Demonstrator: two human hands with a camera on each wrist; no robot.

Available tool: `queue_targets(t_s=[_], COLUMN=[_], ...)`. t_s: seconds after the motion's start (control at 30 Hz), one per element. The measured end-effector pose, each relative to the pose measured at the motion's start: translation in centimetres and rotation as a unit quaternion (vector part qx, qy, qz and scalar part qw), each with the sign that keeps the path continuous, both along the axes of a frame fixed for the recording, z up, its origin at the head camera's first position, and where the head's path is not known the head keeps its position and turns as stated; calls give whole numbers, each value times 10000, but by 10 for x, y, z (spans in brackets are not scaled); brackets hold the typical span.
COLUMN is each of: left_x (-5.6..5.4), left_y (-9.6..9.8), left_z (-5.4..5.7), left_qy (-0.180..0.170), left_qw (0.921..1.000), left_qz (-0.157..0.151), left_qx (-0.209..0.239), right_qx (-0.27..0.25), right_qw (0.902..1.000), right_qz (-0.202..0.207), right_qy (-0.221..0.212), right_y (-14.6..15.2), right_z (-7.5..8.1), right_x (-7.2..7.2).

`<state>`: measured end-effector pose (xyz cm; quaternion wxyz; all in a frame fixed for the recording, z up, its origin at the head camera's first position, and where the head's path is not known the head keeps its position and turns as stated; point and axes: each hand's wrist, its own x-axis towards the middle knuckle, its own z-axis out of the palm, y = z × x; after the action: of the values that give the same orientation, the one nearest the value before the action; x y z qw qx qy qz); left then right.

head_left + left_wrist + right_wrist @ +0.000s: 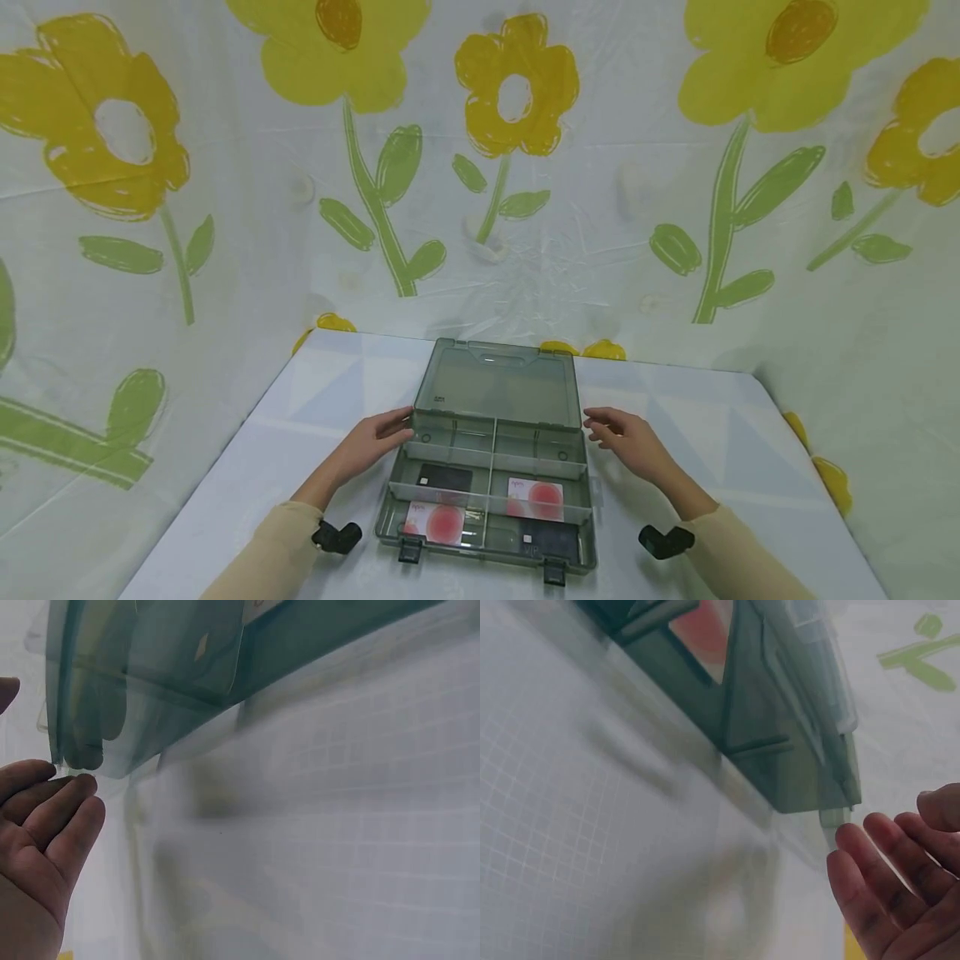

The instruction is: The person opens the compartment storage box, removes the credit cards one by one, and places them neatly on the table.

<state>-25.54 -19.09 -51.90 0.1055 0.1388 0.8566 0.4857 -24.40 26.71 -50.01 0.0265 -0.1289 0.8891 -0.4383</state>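
Observation:
A translucent grey-green compartment box [492,447] lies on the table with its lid [501,379] tipped back. In the middle row, a black card [446,478] is on the left and a pink-and-white card [535,497] on the right. The front row holds another pink-and-white card [435,523] at left and another black card [551,540] at right. My left hand [375,442] has its fingers extended, fingertips right at the box's back left corner near the hinge. Opposite, my right hand [628,439] hovers beside the back right corner, fingers loosely bent and holding nothing.
Two black latches, a left latch [410,550] and a right latch [554,572], hang from the box's front edge. The white table [675,483] extends on both sides. A flower-printed curtain [585,225] encloses the table at the back and sides.

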Motion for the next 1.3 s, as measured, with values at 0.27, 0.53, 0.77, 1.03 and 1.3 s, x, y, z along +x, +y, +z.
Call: queue_targets(t_s=[0.27, 0.53, 0.77, 1.03, 1.3], left_x=[18, 34, 39, 41, 41], left_y=[-10, -17, -15, -13, -12], left_z=[1, -1, -7, -8, -9], left_qy=[46, 182, 179, 391, 545], left_qw=[9994, 9974, 9973, 9964, 9955], left_qz=[-314, -700, -708, -749, -780], left_qx=[154, 44, 23, 12, 24], right_qx=[23, -238, -722, -1225, -1080], right_qw=[9999, 9978, 9883, 9614, 9431], right_qz=[68, 224, 663, 1182, 1294], right_qy=[-92, -579, -1165, -2163, -2865], right_y=[-1, -5, -12, -21, -30], right_z=[14, 31, 43, 55, 59], right_x=[11, 23, 33, 44, 49])
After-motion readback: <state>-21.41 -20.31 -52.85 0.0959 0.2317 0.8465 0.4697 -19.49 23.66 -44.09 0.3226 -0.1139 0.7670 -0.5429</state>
